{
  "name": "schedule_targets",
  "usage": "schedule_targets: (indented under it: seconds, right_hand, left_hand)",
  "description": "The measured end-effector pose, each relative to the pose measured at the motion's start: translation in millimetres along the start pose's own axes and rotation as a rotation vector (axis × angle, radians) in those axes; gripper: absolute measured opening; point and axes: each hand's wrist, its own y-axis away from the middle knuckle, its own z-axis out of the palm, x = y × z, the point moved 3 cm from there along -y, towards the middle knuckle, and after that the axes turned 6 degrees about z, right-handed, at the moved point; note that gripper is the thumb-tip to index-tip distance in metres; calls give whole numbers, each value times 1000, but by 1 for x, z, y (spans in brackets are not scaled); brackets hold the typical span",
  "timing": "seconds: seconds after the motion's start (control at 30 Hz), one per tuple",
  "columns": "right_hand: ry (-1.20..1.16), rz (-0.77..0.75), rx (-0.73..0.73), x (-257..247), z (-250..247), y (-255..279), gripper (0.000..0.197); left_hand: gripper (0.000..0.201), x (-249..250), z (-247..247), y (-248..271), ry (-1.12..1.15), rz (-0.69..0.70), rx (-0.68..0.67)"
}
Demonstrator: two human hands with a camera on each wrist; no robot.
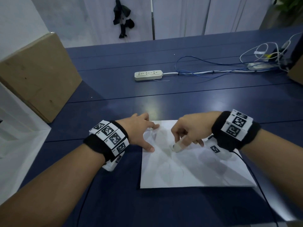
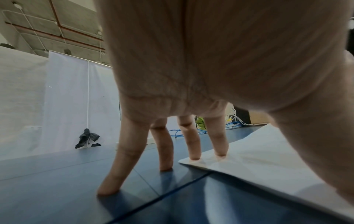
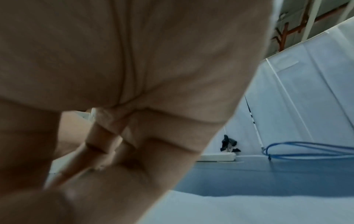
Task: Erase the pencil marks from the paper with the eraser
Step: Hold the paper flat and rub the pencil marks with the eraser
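A white sheet of paper (image 1: 188, 167) lies on the blue table in front of me, with faint grey smudges near its upper middle. My right hand (image 1: 185, 133) pinches a pale eraser (image 1: 177, 147), whose lower end touches the paper; it looks blurred. My left hand (image 1: 141, 130) is spread with straight fingers, thumb and two fingertips (image 2: 194, 156) pressing on the paper's (image 2: 258, 163) upper left corner, the other fingers on the table. In the right wrist view the palm (image 3: 134, 60) fills most of the picture and the eraser is not clear.
A cardboard box (image 1: 37, 76) stands at the left. A white power strip (image 1: 148, 75) lies beyond the paper, with blue and white cables (image 1: 229, 66) running to the far right. White screens (image 1: 180, 15) back the table (image 1: 114, 194). A thin black cord (image 1: 255, 177) trails by the paper's right edge.
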Motion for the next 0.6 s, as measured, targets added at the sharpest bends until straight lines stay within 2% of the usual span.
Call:
schedule_targets:
  seconds: [0.07, 0.17, 0.23, 0.27, 0.4, 0.43, 0.5, 0.6]
  right_hand:
    - [20, 11, 35, 1, -4, -5, 38]
    - [47, 89, 277, 9, -24, -22, 30]
    - [26, 117, 361, 13, -28, -25, 28]
    - [7, 100, 340, 13, -25, -23, 28]
    - [-12, -2, -2, -2, 0, -2, 33]
    - [-4, -4, -27, -4, 1, -1, 35]
    - [15, 19, 63, 0, -7, -8, 36]
    - [33, 107, 289, 11, -25, -20, 30]
  left_hand:
    - [96, 1, 0, 0, 0, -1, -3]
    - [95, 1, -1, 1, 5, -12, 0]
    - [94, 1, -1, 0, 10, -13, -1]
    - [95, 0, 0, 0, 13, -12, -2]
    - [97, -2, 1, -2, 5, -9, -10]
    - [97, -1, 1, -2, 2, -9, -12]
    - [96, 0, 0, -1, -1, -10, -11]
    - [95, 0, 0, 0, 10, -22, -8]
